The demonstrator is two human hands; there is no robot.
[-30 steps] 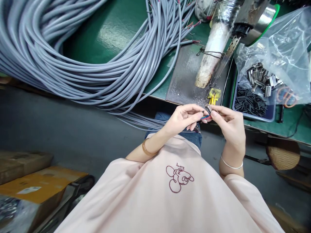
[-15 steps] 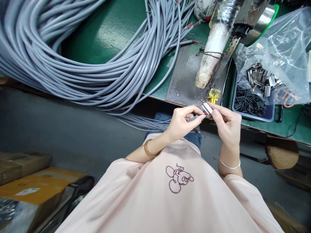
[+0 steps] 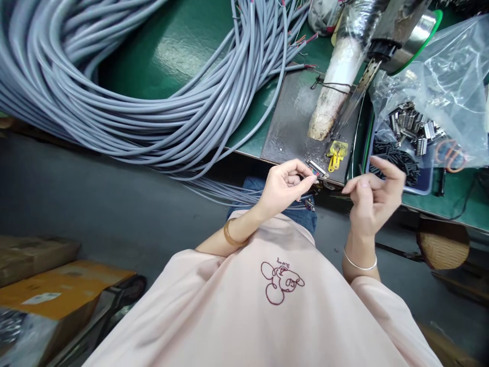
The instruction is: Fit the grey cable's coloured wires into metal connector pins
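Between the thumb and fingers of my left hand point(image 3: 288, 183) is a small multi-pin connector point(image 3: 316, 169), with coloured wires at its pins. It is over the front edge of a dark metal plate point(image 3: 290, 112). My right hand point(image 3: 374, 196) is apart from the connector, beside a blue tray point(image 3: 426, 188). Its thumb and a finger are pinched together, and the forefinger is raised. A short thin black tube point(image 3: 360, 168) sticks up from that pinch, partly hidden. Many similar black tubes point(image 3: 397, 162) lie in the tray.
A thick bundle of grey cables point(image 3: 183, 117) covers the left of the green bench. A soldering stand with a white wrapped handle point(image 3: 332, 97) rises over the plate, near a yellow tool point(image 3: 336, 155). Metal connectors point(image 3: 410, 122) lie in a clear bag point(image 3: 454, 76).
My right hand has let go of the connector and moved right toward the tray. My left hand still holds the connector, now tilted lower and slightly left.
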